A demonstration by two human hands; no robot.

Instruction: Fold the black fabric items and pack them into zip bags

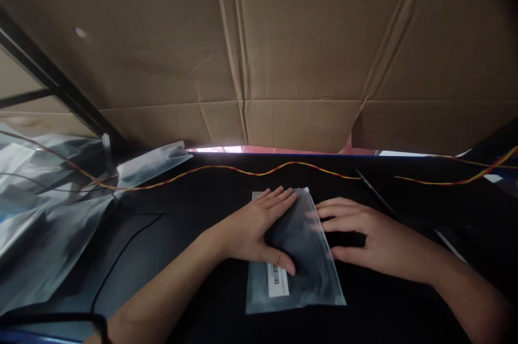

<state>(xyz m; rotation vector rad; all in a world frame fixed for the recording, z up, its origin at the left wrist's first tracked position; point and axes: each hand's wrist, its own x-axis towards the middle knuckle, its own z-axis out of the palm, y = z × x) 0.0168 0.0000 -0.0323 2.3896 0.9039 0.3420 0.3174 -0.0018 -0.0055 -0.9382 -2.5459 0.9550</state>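
A translucent zip bag [303, 279] lies on the black table in front of me, its zip edge facing right. A white barcode label [278, 285] shows near its lower left part. My left hand [253, 228] rests flat on the bag, fingers stretched out and thumb spread beside the label. At the zip edge is my right hand [364, 230], its fingers apart. Its fingertips show through the plastic there; whether they are inside the bag or under it, I cannot tell.
Several translucent bags [48, 247] are heaped at the left, with another plastic bag [154, 163] behind. A twisted red and yellow wire [218, 167] crosses the back of the table [194, 301]. A thin black cable [121, 252] lies at left. Cardboard [299, 31] stands behind.
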